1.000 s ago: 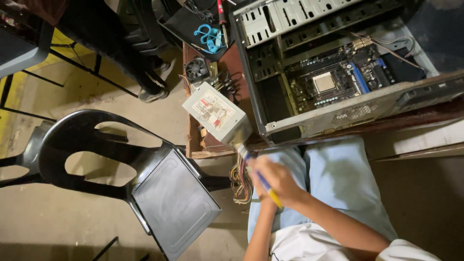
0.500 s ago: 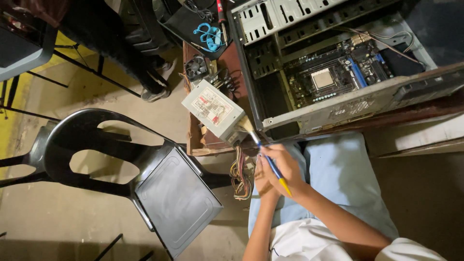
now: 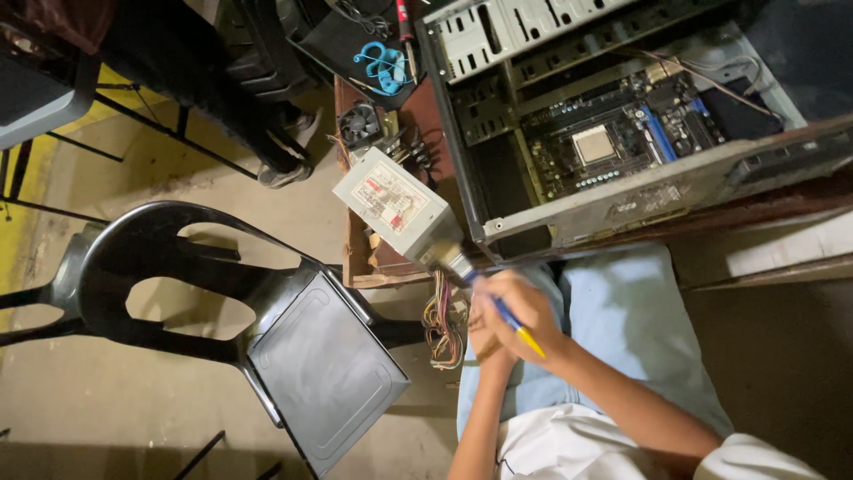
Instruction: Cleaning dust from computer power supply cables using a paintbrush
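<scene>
Fingers (image 3: 520, 298) of right hand (image 3: 524, 311) pinching blue-and-yellow brush (image 3: 498, 302), bristles against grey power supply (image 3: 395, 203) at counter (image 3: 355, 267) front edge. Left hand (image 3: 484, 333) beneath, fingers hidden, grip unclear.

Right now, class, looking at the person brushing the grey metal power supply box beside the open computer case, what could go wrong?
1. The grey power supply box sits at the wooden table's edge; the brush in the right hand might nudge it off.
2. Its bundle of coloured wires hangs loose near the left hand and could snag.
3. Brushed dust may drift onto the exposed motherboard.
</scene>
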